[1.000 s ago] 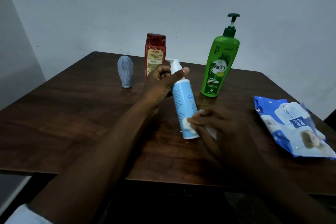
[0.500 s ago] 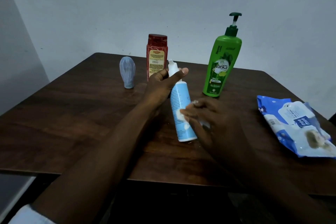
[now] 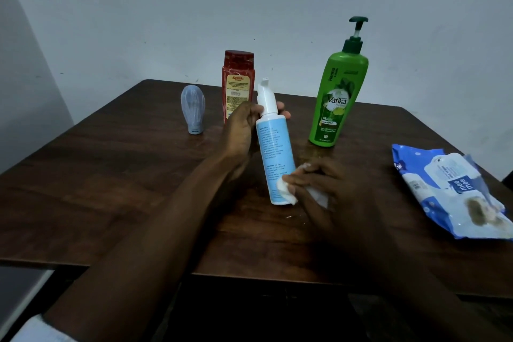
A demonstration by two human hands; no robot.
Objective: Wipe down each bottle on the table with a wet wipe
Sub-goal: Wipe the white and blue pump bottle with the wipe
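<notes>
1. The left hand (image 3: 244, 130) wraps its fingers and thumb round the neck of the light-blue bottle (image 3: 274, 153), just below the white pump top.
2. The right hand (image 3: 333, 191) pinches a crumpled white wet wipe (image 3: 286, 191) and presses it against the bottle's lower side.
3. The bottle tilts toward 11 o'clock, near the middle of the table (image 3: 111, 175).
4. From it, a green pump bottle (image 3: 336, 100) stands at 1 o'clock, a red bottle (image 3: 237, 83) at 11 and a small grey-blue bottle (image 3: 193, 110) at 10.
5. All 4 bottles are opaque, so their contents cannot be told.
6. A blue wipes pack (image 3: 449, 194) lies flat at 3 o'clock.
</notes>
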